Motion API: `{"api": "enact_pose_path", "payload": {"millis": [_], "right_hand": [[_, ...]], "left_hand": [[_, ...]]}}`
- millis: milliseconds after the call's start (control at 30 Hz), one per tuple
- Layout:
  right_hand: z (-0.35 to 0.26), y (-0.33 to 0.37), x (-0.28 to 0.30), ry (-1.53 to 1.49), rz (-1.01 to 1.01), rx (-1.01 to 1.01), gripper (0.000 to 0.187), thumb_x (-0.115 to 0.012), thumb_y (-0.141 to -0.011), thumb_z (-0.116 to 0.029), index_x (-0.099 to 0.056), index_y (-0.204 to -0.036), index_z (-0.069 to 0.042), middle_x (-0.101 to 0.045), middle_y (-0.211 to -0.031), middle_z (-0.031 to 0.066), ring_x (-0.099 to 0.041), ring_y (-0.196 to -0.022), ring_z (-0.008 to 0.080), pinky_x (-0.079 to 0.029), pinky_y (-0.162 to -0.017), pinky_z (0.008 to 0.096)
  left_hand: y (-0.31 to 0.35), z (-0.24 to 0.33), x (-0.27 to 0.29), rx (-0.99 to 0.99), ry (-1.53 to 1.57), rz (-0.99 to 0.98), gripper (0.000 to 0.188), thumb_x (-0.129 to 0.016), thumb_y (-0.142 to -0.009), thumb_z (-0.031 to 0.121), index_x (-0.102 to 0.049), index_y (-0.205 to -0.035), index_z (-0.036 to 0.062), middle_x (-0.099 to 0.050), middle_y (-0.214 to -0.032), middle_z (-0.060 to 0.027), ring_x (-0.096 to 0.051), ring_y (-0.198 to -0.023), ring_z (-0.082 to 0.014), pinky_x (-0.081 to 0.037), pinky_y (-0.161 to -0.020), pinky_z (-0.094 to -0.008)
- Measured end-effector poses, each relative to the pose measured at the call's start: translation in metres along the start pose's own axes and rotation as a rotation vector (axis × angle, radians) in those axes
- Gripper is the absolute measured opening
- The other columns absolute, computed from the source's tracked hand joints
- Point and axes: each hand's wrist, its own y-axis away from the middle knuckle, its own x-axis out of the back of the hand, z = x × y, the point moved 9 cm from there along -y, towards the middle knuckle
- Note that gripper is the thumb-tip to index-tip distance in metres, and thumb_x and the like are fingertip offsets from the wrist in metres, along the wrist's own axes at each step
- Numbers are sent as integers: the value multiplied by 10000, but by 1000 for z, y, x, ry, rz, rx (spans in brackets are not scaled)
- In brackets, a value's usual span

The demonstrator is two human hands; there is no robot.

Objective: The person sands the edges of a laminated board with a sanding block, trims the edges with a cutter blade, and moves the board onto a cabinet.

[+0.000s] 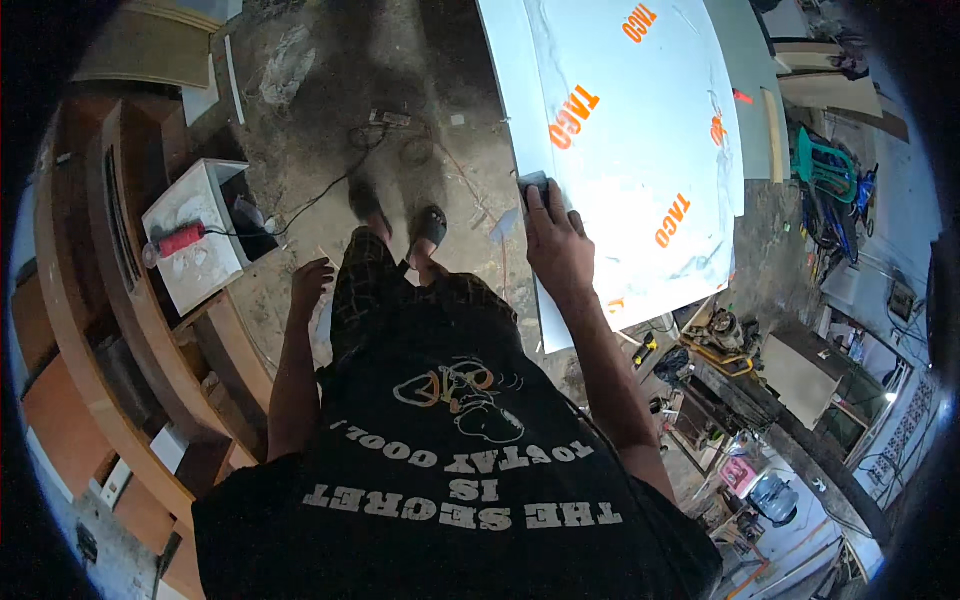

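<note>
Right hand is clamped on a small dark block, its fingers reaching over the block and pressing it to the near-left edge of a large white panel. The left hand hangs by the person's left leg, fingers loosely curled and a little apart, with nothing visible in it.

The panel lies flat to the right of the person's legs, raised above the floor; what carries it is mostly hidden. Clear film with orange lettering covers most of its top, wrinkled toward the far right side, while a narrow strip along the edge under the block looks free of film. A pale green board shows beyond the far side.

The work appears to be at the edge-finishing stage: the panel seems already cut to shape, and the block is at one point along a long side. How much of that side has been rubbed cannot be told. The film is largely on, so clearing it, if wanted, would be left.

A red power tool lies unused on a white box to the left, its cord running across the floor.
</note>
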Motion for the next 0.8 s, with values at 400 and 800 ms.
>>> {"api": "enact_pose_path", "payload": {"millis": [400,800], "right_hand": [[-12,-51,5,23,99,-18,438,-626,-936,-191,-564,-1365,-132,-576,-1411,154,-683,-1041,353,-633,-706,420],[-20,-56,2,23,-30,-72,511,-640,-916,-174,-520,-1405,-85,-543,-1425,190,-642,-1003,364,-638,-675,404]], "left_hand": [[37,283,-251,-336,-27,-414,309,-626,-1016,227,-688,-1182,-26,-728,-1009,-110,-693,-925,-161,-567,-833,-321],[51,325,-316,-579,60,-347,288,-693,-966,234,-724,-983,-51,-724,-781,-92,-697,-726,-139,-554,-669,-301]]}}
